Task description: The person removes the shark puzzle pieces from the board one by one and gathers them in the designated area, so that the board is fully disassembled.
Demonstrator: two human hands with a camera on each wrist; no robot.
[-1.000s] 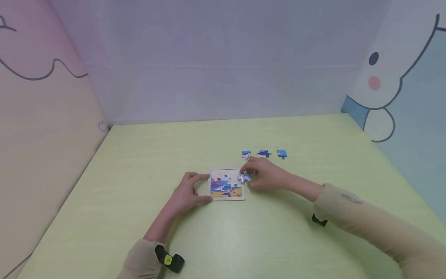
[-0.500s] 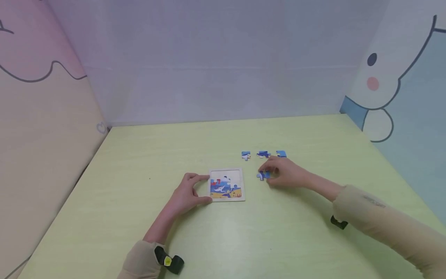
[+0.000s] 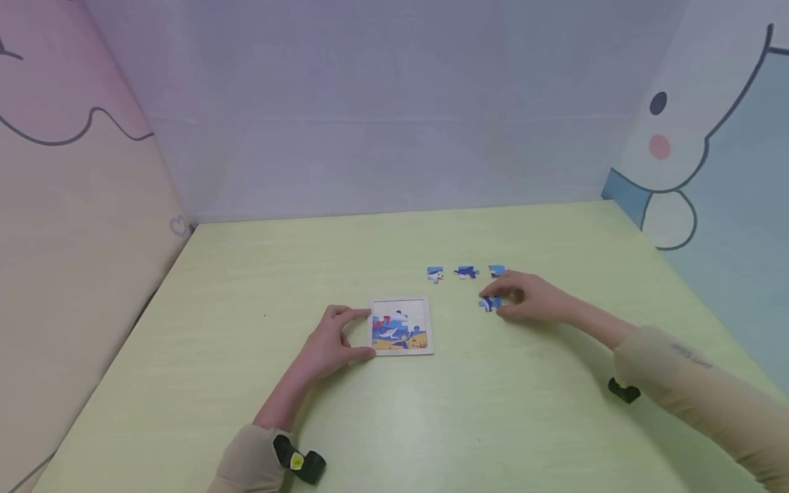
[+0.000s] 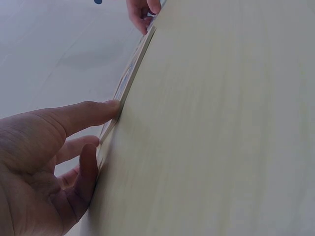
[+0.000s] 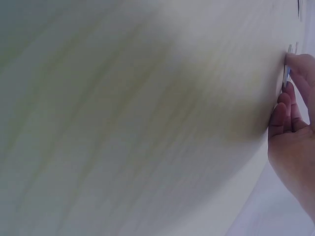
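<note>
From my feed, the left hand (image 3: pixel 333 342) braces the left edge of the puzzle tray (image 3: pixel 401 324), thumb and forefinger straight against its frame, near the middle of the counter (image 3: pixel 246 383). Right of it, the right hand (image 3: pixel 530 298) pinches a blue puzzle piece (image 3: pixel 490 302) low over the counter, just before the rightmost of three loose pieces (image 3: pixel 466 272) toward the far edge. I judge the pinch shallow: the piece could slip or nudge that row out of line.
</note>
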